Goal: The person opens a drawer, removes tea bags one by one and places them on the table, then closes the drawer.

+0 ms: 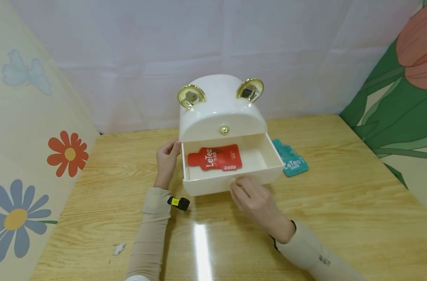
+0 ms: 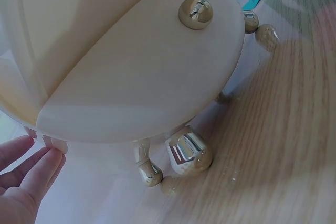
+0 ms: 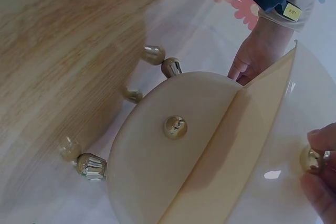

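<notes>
A white storage box with round gold ears has a drawer pulled out at its front. Inside the drawer lies a red LeTea pouch, its cap end to the left. My right hand pinches the gold knob on that drawer's front between thumb and finger. On the other side my left hand rests its extended fingers against the box's left side. Closed fronts with gold knobs show above the pulled drawer and, in the left wrist view, a lower knob below it.
A teal LeTea pouch lies on the wooden table to the right of the box. Gold feet hold the box up. A pale curtain hangs behind, and painted panels stand at both sides.
</notes>
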`<state>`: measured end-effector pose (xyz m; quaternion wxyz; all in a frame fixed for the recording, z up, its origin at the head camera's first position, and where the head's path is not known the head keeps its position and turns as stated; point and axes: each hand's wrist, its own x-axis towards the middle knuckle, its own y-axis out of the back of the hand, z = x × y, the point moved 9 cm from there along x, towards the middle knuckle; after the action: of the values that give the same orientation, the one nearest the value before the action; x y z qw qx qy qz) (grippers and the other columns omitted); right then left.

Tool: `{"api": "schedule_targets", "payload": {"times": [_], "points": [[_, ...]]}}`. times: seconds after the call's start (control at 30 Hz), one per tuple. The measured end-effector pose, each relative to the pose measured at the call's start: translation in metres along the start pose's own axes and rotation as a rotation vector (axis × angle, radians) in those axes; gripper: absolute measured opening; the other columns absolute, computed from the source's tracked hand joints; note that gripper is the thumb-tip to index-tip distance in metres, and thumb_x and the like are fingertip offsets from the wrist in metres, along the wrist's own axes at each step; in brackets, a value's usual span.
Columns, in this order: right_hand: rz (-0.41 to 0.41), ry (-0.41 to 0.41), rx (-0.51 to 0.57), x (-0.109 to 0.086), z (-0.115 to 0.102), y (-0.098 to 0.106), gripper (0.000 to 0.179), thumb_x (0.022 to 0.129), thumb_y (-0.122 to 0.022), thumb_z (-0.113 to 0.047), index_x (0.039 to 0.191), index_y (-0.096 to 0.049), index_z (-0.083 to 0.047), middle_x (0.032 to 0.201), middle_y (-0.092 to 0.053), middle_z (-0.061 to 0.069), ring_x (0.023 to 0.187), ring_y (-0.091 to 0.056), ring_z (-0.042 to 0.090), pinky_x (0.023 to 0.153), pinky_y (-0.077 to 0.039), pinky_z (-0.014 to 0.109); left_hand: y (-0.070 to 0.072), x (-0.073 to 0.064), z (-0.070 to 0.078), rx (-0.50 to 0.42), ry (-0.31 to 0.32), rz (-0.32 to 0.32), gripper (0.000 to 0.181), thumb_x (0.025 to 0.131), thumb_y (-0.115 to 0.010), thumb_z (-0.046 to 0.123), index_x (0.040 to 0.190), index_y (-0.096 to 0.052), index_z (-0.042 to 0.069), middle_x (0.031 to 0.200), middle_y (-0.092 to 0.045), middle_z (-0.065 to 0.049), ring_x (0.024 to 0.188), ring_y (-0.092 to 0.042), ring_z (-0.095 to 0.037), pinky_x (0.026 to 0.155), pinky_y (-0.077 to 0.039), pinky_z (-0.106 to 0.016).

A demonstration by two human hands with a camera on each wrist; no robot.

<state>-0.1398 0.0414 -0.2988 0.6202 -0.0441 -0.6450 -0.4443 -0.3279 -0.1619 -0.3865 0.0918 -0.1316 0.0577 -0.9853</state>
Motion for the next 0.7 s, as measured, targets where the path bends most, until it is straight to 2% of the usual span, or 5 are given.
{"api": "schedule_targets", "payload": {"times": [0.2, 0.37, 0.6, 0.7], "points": [[0.012, 0.008, 0.013, 0.000, 0.000, 0.002, 0.025, 0.093, -0.048, -0.011, 0.079, -0.063, 0.004, 0.078, -0.057, 0.014, 0.065, -0.057, 0.024, 0.054, -0.053, 0.030, 0.001, -0.001, 0.002, 0.003, -0.003, -0.001, 0.037, 0.089, -0.059, 0.015, 0.105, -0.058, -0.018, 0.099, -0.064, -0.021, 0.079, -0.059, -0.002, 0.075, -0.052, -0.020], [-0.016, 0.018, 0.031, 0.005, -0.001, 0.005, 0.031, 0.094, -0.048, -0.020, 0.082, -0.063, 0.004, 0.081, -0.059, 0.014, 0.069, -0.058, 0.025, 0.060, -0.054, 0.032, 0.001, 0.000, 0.002, 0.006, 0.000, -0.005, 0.040, 0.088, -0.060, 0.019, 0.106, -0.058, -0.017, 0.100, -0.063, -0.023, 0.080, -0.059, -0.002, 0.075, -0.052, -0.020], [-0.092, 0.043, 0.050, 0.018, 0.006, 0.017, 0.032, 0.096, -0.044, -0.018, 0.083, -0.064, 0.004, 0.080, -0.059, 0.012, 0.069, -0.058, 0.022, 0.060, -0.054, 0.029, -0.001, -0.001, 0.002, -0.020, -0.003, -0.014, 0.037, 0.089, -0.059, 0.015, 0.106, -0.057, -0.018, 0.099, -0.063, -0.022, 0.080, -0.059, -0.002, 0.076, -0.052, -0.022], [-0.094, 0.049, 0.105, 0.027, 0.013, 0.023, 0.032, 0.095, -0.045, -0.019, 0.083, -0.064, 0.004, 0.078, -0.058, 0.011, 0.067, -0.057, 0.022, 0.059, -0.053, 0.028, -0.001, -0.001, 0.001, -0.015, 0.000, -0.011, 0.036, 0.089, -0.059, 0.014, 0.106, -0.057, -0.018, 0.099, -0.064, -0.021, 0.080, -0.059, -0.002, 0.075, -0.052, -0.021]]}}
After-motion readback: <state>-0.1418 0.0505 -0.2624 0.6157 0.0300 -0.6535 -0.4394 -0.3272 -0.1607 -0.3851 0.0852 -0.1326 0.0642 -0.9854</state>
